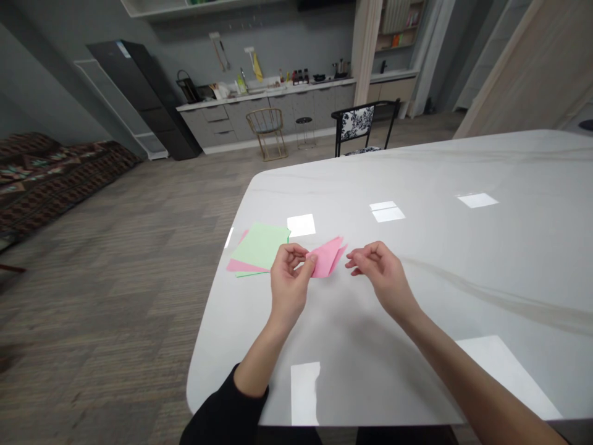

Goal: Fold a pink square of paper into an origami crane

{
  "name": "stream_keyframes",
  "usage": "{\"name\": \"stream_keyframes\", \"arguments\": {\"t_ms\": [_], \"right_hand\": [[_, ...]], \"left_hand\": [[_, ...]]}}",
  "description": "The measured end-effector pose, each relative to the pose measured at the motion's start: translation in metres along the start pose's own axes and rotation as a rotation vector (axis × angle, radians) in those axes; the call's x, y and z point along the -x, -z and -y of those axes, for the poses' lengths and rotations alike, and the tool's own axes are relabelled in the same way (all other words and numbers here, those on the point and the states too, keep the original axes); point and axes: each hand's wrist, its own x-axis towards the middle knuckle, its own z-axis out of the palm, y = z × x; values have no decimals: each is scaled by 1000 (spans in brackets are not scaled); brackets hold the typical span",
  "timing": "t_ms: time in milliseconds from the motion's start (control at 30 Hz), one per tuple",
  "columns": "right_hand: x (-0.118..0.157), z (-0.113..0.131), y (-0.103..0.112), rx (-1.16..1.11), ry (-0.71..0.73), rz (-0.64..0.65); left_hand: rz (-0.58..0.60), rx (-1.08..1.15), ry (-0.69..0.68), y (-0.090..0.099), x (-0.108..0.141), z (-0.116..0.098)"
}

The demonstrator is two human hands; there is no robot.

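Left hand [290, 278] pinching folded pink paper [325, 257], right hand [382, 278] just beside.

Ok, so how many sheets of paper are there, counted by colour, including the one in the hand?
Green paper sheets in the pile: 2, the lower one showing only as an edge
Pink paper sheet in the pile: 1
Folded pink paper held in the left hand: 1
Total: 4

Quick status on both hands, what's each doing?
Left hand: closed, pinching a folded pink paper sheet.
Right hand: partly open, fingers curled, holding nothing.
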Motion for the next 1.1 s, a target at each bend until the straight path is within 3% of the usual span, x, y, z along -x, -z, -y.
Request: {"name": "stream_keyframes", "arguments": {"t_ms": [133, 233, 333, 467, 767, 967, 1100], "right_hand": [[10, 1, -13, -44, -11, 150], [11, 2, -15, -18, 8, 133], [11, 2, -13, 32, 47, 88], [12, 3, -12, 140, 87, 92], [14, 0, -14, 372, 216, 204], [15, -2, -14, 310, 196, 166], [13, -6, -14, 258, 209, 99]], "left_hand": [[123, 55, 45, -7, 7, 1], [271, 97, 105, -11, 12, 1], [333, 58, 116, -11, 14, 1], [290, -22, 84, -9, 13, -1], [194, 27, 41, -9, 11, 2], [144, 3, 64, -9, 13, 6], [211, -40, 53, -10, 13, 6]]}}
